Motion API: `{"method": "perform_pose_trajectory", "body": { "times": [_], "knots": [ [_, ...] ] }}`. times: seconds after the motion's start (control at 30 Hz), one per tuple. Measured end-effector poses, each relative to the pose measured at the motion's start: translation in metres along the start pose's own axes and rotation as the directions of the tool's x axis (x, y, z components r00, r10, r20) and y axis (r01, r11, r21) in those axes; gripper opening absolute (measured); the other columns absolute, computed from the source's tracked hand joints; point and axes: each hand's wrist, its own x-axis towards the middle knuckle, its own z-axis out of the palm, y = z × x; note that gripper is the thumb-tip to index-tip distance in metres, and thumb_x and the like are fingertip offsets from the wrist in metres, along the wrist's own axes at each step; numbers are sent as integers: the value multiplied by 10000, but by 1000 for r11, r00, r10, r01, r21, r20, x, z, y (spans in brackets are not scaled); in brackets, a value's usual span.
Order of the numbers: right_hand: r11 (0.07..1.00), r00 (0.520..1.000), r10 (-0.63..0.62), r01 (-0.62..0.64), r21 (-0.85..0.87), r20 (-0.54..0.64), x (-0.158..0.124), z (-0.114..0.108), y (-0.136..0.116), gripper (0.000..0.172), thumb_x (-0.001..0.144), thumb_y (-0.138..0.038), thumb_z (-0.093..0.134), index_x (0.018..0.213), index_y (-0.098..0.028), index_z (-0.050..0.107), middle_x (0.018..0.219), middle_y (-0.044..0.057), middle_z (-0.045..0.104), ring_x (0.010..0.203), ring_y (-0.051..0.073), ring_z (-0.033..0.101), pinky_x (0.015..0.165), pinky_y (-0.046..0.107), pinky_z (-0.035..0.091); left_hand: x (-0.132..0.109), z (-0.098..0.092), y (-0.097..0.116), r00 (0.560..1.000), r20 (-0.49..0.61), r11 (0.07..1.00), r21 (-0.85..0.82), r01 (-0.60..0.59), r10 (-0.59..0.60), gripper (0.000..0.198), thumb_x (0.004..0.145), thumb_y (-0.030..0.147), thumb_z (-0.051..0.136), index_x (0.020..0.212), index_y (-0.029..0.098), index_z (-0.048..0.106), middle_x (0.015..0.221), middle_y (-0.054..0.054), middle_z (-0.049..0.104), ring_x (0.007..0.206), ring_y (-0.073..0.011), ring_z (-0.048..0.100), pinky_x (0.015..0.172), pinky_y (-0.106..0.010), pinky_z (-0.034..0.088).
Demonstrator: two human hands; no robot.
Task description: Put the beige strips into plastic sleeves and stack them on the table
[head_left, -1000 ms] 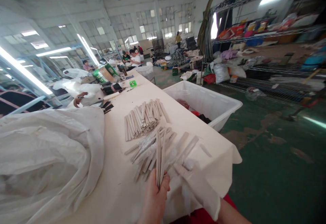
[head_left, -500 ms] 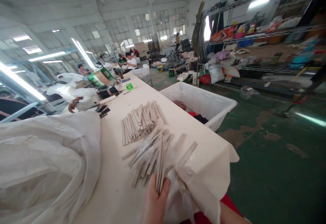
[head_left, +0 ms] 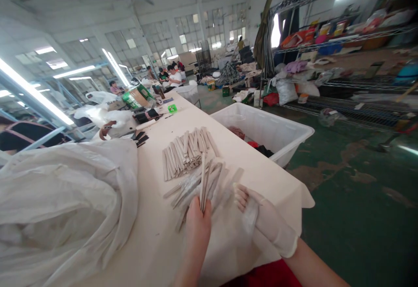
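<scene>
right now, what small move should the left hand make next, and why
Probably set the strips pinched upright in the left hand onto the neat stack just beyond; the gloved right hand lies open by the loose pile, free to fetch more.

My long cream table [head_left: 153, 234] bears a neat stack of pale strips [head_left: 186, 152], loose wrapped strips [head_left: 187, 187] and heaped white cloth [head_left: 65, 204]

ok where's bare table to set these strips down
Bare table runs between the white fabric heap and the loose strips; another patch lies beyond the stacked strips, before the far clutter. Crowded just ahead of the left hand and right hand.
</scene>
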Motion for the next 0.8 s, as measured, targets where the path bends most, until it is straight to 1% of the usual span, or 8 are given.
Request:
{"method": "perform_pose_trajectory", "body": {
  "times": [0.1,0.17,0.23,0.3,0.4,0.5,0.63,0.8],
  "knots": [
    [975,995,84,-94,202,60,-2,6,-5,114,727,-160,680,840,-148,670,767,4,647,700,99,610,738,206,513,-16,3,6,974,210,976,-180,125,-86,238,833,409,494,825,176,545,586,33,494,558,-131,479,542,-220,348],
    [973,995,77,-90,214,70,-3,11,-3,131,713,-170,693,841,-156,674,815,12,661,754,112,620,783,216,510,-27,8,9,922,365,937,-261,234,-129,207,796,380,540,801,173,536,530,62,448,478,-101,411,480,-205,306],
    [980,997,39,-51,191,65,-1,11,-1,145,694,-183,708,835,-165,678,845,15,674,764,116,621,784,220,508,-33,10,11,891,431,907,-301,293,-144,138,747,300,578,762,180,511,523,77,422,457,-82,370,466,-197,289],
    [995,1000,-12,11,103,10,-1,8,0,182,701,-235,713,869,-172,682,862,23,690,752,128,625,759,238,510,-36,7,13,907,398,907,-317,276,-137,105,708,230,581,715,187,486,539,78,410,477,-79,370,487,-197,302],
    [991,991,-59,44,-127,-120,-10,2,1,358,732,-447,679,987,-195,674,837,37,710,670,169,632,658,300,513,-34,-1,18,951,292,931,-310,194,-101,83,696,216,572,693,188,494,576,59,440,534,-98,414,532,-208,328],
    [965,997,-50,31,-260,-66,-28,7,9,477,692,-606,639,956,-211,680,713,34,687,599,195,613,589,321,480,-31,-7,25,969,239,945,-298,138,-66,72,707,235,570,705,189,515,602,44,482,565,-118,456,557,-219,342],
    [940,1000,5,3,-341,22,-47,24,24,351,586,-513,763,651,-187,651,457,-29,513,436,125,477,474,253,386,-30,-6,32,979,203,956,-280,92,-35,75,729,244,558,711,186,515,609,38,490,585,-124,466,574,-221,349],
    [930,997,13,-38,-366,-72,-38,34,11,401,541,-477,790,535,-174,528,397,-98,336,360,37,195,357,199,152,-35,-15,28,960,277,938,-318,139,-48,185,765,356,573,794,174,558,644,29,505,565,-106,429,535,-208,340]
  ]
}}
